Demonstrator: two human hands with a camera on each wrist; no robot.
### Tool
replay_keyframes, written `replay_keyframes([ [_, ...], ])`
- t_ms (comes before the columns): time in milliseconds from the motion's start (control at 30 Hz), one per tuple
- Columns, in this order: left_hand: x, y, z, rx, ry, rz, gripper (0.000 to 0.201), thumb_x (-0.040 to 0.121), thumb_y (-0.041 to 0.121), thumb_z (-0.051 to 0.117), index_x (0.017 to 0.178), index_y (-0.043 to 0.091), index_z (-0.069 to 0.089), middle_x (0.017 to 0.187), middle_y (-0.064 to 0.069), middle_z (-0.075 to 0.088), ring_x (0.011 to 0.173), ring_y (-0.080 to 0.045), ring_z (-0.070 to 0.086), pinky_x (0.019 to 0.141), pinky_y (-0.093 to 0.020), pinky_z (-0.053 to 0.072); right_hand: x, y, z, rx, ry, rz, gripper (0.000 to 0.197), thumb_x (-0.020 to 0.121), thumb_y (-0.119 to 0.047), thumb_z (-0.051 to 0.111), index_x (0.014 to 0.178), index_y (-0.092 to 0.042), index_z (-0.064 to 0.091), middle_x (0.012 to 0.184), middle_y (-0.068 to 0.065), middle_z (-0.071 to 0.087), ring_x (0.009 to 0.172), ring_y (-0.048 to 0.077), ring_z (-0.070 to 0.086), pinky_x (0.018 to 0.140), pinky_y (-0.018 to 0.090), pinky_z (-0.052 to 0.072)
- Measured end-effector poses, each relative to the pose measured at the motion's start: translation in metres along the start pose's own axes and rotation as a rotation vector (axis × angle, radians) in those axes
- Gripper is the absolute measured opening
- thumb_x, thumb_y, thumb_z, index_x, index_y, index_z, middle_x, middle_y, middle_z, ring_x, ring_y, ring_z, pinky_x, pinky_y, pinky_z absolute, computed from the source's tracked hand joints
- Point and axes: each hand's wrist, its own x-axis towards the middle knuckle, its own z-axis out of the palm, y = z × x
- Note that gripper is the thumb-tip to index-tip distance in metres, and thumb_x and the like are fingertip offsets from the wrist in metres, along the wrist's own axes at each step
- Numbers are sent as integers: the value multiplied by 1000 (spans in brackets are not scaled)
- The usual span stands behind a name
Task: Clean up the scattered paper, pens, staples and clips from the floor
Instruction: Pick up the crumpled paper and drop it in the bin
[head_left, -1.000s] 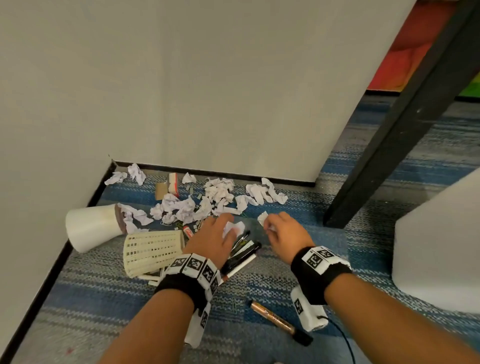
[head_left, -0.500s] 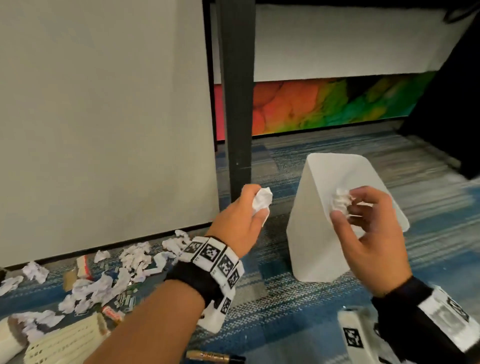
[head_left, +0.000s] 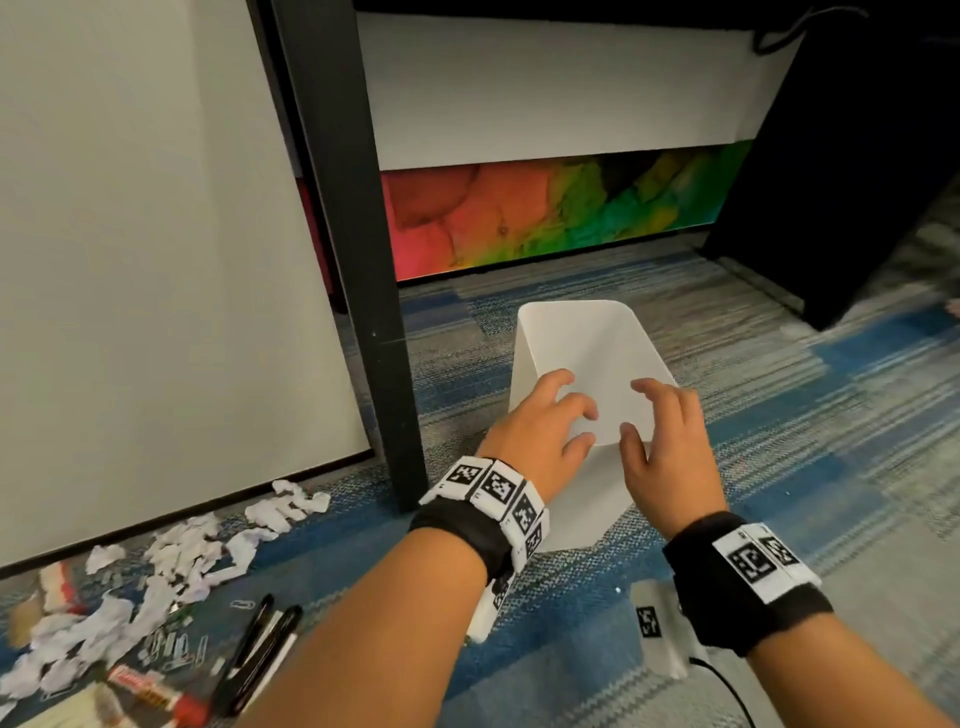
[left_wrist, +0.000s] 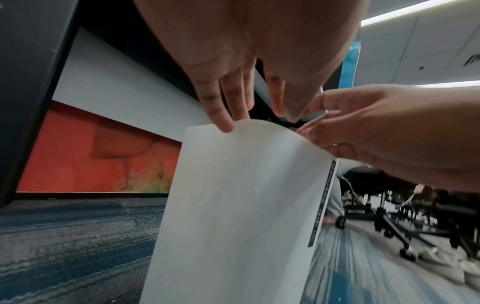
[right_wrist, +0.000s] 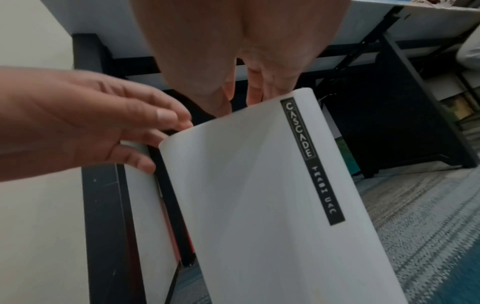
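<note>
A white trash can (head_left: 582, 499) stands on the carpet beside a black desk leg. Both hands hover over its open top with fingers loosely spread and nothing in them: my left hand (head_left: 576, 410) at the near left rim, my right hand (head_left: 636, 408) at the near right rim. The wrist views show the can (left_wrist: 233, 205) (right_wrist: 259, 195) just under the fingertips (left_wrist: 223, 123). Scattered crumpled paper (head_left: 182, 551), several paper clips (head_left: 176, 649) and black pens (head_left: 260, 649) lie on the floor at lower left. The can's inside is hidden from view.
A black desk leg (head_left: 363, 260) rises just left of the can, with a white wall panel (head_left: 130, 260) beyond it. A black panel (head_left: 857, 156) stands at the far right. A red-labelled tube (head_left: 150, 691) lies near the pens.
Both hands lifted paper balls from the pile, swung right to the trash can and now hang spread above it without the paper. The view turned right with them.
</note>
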Motion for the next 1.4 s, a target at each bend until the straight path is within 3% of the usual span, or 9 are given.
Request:
replay_keyframes([
  [133,-17,-14,-11,-59,197,68,15,90,24,51,100,20,62,116,4,49,97,-11,51,80,-34,49,-5,-18,4,-15,66,-122,29,84,-7,53,112,-9,60,112,14,54,107,30,49,92,22,30],
  [300,-71,-78,-26,37,168,-112,16,91,25,49,103,23,58,95,3,56,80,-14,53,71,-34,48,-22,-73,44,114,-17,-355,23,82,-11,49,99,-8,65,99,11,54,95,25,47,85,22,31],
  [400,-122,-131,-32,106,33,-396,17,91,29,47,106,26,55,94,2,58,83,-17,56,76,-37,49,-44,-97,98,176,-272,-417,24,82,-16,47,99,-13,64,98,6,54,93,21,48,83,24,34],
  [533,-197,-202,-42,139,-190,-782,19,91,30,44,107,27,52,105,-1,60,94,-23,58,85,-39,49,-76,-111,190,27,-800,-437,31,85,-20,49,116,-21,55,109,2,51,99,24,51,86,31,40],
  [767,-286,-274,-47,218,-257,-1083,20,91,27,43,108,26,53,111,0,59,100,-23,57,85,-35,49,-86,-163,323,-360,-1450,-496,47,94,-27,46,138,-17,34,138,16,36,118,34,48,96,40,44],
  [1000,-285,-322,-36,231,-90,-1153,22,89,24,52,111,24,52,121,-4,40,97,-25,57,82,-39,50,-91,-230,394,-239,-1357,-676,67,85,-9,55,143,-23,24,151,13,13,108,36,57,86,44,51],
  [1100,-276,-334,-21,216,-158,-1162,46,82,12,59,122,28,44,141,-6,23,109,-29,54,89,-44,50,-88,-227,406,-340,-1430,-618,86,84,-7,60,150,-25,9,157,12,-2,117,38,53,92,44,49],
  [1267,-257,-343,-3,189,-269,-1155,76,79,9,65,138,35,26,156,-2,-6,136,-35,27,104,-47,39,-78,-199,401,-413,-1399,-636,86,84,-24,63,149,-24,7,146,14,27,117,38,51,89,47,46],
  [1400,-250,-351,-7,203,-302,-1220,69,83,8,58,141,28,26,152,-7,17,135,-35,27,106,-47,36,-85,-178,386,-352,-1370,-564,73,88,-20,53,148,-24,11,144,11,32,123,36,44,90,48,46],
])
